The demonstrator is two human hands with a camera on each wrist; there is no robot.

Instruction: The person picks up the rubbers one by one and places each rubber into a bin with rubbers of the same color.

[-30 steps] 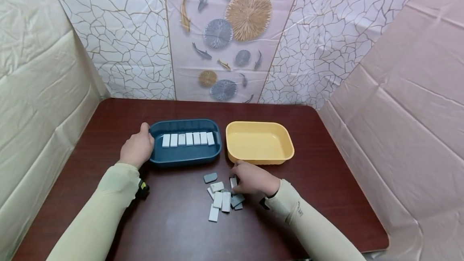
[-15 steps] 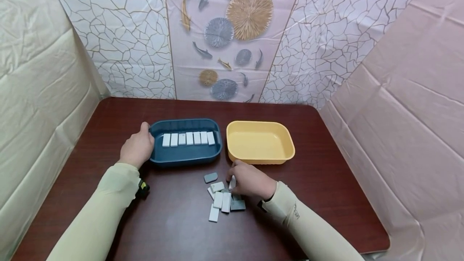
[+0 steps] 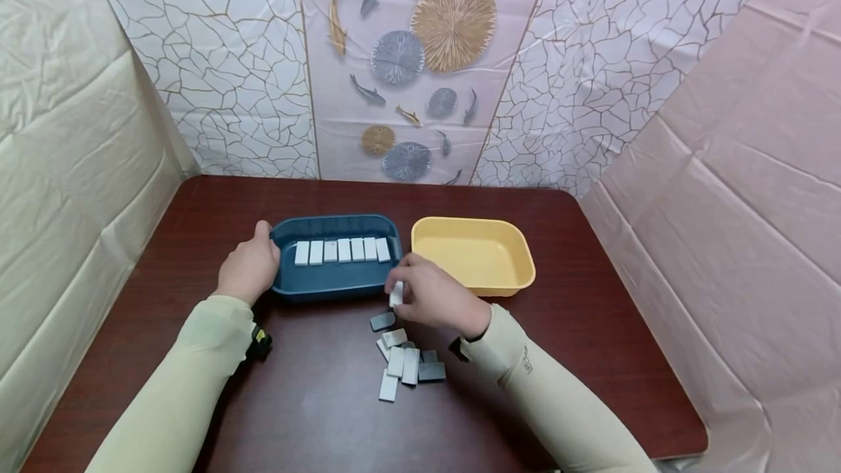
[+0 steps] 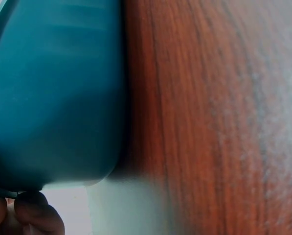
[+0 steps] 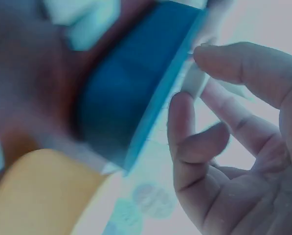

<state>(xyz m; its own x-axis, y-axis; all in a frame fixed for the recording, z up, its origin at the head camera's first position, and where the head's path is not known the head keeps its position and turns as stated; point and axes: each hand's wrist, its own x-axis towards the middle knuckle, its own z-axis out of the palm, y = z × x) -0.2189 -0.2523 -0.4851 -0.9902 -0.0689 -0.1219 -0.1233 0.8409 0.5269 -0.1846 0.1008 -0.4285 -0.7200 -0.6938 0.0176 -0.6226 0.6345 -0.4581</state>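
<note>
My left hand [image 3: 248,268] grips the left end of a dark blue plastic tray [image 3: 331,281]. In the left wrist view, fingertips [image 4: 40,214] pinch the rim of that blue tray [image 4: 57,98]. A row of several white rectangular tiles [image 3: 344,250] lies inside it. Between thumb and fingers, my right hand [image 3: 439,296] pinches one white tile [image 3: 396,293] just off the tray's front right corner. The right wrist view shows this tile [image 5: 195,81] at the fingertips. Below it on the table lies a loose pile of white tiles [image 3: 410,366].
A yellow tray [image 3: 473,261] stands right of the blue one, partly behind my right hand. Grey tiles [image 3: 431,371] lie at the pile's right side, and another grey tile [image 3: 382,322] lies above the pile. Fabric walls [image 3: 250,57] enclose the dark red table [image 3: 315,400].
My right hand has lifted a white tile from the pile's right side and carried it up and left toward the blue tray. A grey tile there has shifted. The left hand stays put.
</note>
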